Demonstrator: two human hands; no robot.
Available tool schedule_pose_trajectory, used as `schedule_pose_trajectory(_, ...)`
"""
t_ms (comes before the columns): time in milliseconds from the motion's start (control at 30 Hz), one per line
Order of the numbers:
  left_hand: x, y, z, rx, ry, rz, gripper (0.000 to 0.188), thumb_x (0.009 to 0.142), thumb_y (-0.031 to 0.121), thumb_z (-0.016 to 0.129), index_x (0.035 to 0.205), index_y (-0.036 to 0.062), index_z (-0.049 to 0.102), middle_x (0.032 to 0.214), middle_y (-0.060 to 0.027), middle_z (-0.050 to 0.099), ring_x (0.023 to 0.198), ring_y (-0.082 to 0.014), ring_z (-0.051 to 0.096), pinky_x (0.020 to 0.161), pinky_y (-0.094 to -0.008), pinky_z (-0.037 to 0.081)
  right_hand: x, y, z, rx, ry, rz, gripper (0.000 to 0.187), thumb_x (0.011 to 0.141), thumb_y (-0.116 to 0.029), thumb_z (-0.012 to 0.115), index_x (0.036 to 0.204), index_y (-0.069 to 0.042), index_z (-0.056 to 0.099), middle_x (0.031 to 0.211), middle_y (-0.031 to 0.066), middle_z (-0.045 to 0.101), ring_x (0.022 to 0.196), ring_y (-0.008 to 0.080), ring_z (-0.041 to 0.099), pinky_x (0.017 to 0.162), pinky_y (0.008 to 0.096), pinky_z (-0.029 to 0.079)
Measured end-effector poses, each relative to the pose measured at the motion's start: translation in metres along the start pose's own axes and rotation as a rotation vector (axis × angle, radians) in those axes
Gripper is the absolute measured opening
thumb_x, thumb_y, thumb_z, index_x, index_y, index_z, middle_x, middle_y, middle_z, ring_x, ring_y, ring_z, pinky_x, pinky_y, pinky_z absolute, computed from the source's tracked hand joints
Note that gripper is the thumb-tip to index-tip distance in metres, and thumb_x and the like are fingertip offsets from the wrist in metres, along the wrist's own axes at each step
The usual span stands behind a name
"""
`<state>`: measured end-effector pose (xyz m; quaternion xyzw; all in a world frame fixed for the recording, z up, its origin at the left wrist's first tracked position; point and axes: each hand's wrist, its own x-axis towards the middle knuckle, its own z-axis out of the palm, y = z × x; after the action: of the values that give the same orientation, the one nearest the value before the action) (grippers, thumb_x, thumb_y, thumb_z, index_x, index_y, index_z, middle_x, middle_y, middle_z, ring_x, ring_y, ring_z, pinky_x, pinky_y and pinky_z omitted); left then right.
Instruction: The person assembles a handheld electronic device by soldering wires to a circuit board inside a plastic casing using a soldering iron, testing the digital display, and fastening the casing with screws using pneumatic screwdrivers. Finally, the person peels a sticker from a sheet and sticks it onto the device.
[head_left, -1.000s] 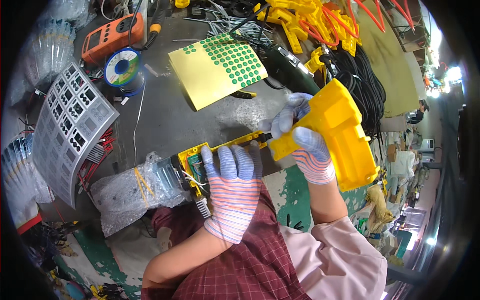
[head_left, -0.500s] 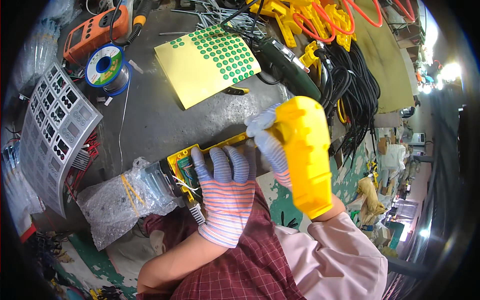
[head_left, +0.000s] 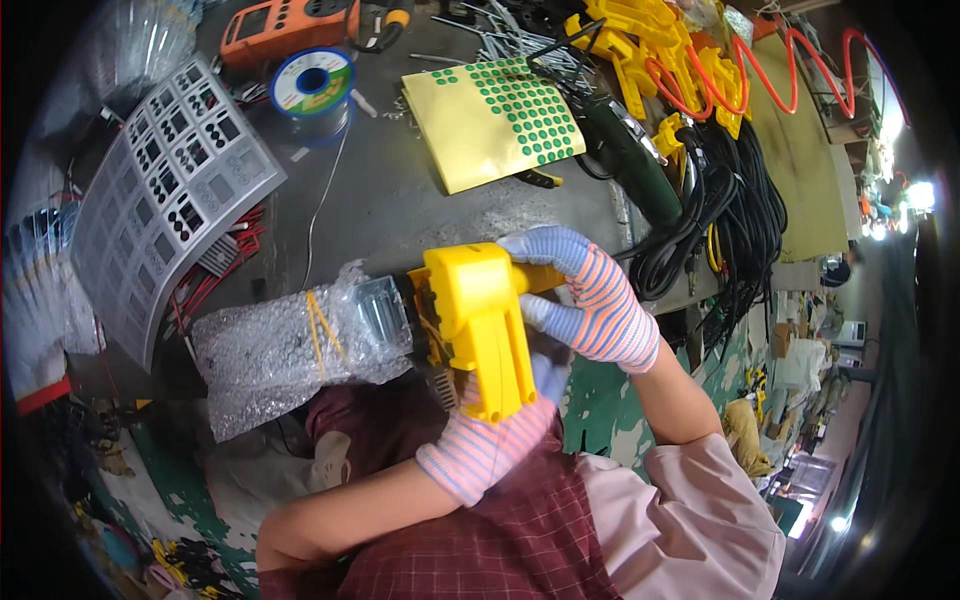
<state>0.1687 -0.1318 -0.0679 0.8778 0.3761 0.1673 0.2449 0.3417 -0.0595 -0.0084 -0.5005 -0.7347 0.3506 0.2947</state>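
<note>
In the head view, the yellow plastic housing (head_left: 478, 325), rigid, light-looking and smooth, sits near the bench's near edge, the right hand (head_left: 585, 295) clasping its far right end and the left hand (head_left: 495, 435) cupping it from beneath, its long flat sides seeming the surest hold.

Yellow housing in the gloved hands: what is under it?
Under the yellow housing the left hand shows only wrist and fingertips; its palm is covered. The right hand grips the top edge. A bubble-wrap bundle lies beside it.
</note>
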Motion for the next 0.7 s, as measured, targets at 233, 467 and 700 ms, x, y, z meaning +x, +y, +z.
schedule_pose_trajectory(233, -0.044, -0.044, -0.082, -0.115, 0.146, 0.597, 0.025, 0.076, 0.025, 0.074, 0.095, 0.0102, 0.065, 0.076, 0.0028, 0.052, 0.070, -0.0106, 0.054, 0.047, -0.0257, 0.032, 0.002, -0.001, 0.007, -0.218, 0.027, -0.089, 0.048, 0.080, -0.016, 0.079, 0.125, -0.006, 0.063, 0.113, 0.0132, 0.066, 0.107, 0.0362, 0.061, 0.097, 0.0437, 0.047)
schedule_pose_trajectory(467, -0.037, -0.081, -0.077, 0.175, 0.444, 0.160, 0.025, 0.079, 0.027, 0.075, 0.092, 0.0140, 0.058, 0.114, -0.0066, 0.062, 0.114, -0.0302, 0.058, 0.102, -0.0524, 0.044, -0.001, 0.001, 0.011, -0.260, 0.040, -0.155, 0.047, 0.080, -0.014, 0.078, 0.124, -0.007, 0.064, 0.112, 0.0114, 0.066, 0.108, 0.0358, 0.059, 0.099, 0.0447, 0.045)
schedule_pose_trajectory(700, -0.022, -0.092, -0.072, 0.191, 0.538, 0.129, 0.031, 0.072, 0.020, 0.077, 0.097, 0.0168, 0.059, 0.114, -0.0038, 0.061, 0.114, -0.0299, 0.059, 0.099, -0.0482, 0.046, 0.012, 0.009, 0.009, -0.373, 0.069, -0.207, 0.049, 0.077, -0.011, 0.077, 0.125, -0.008, 0.064, 0.114, 0.0114, 0.065, 0.110, 0.0354, 0.058, 0.101, 0.0452, 0.043)
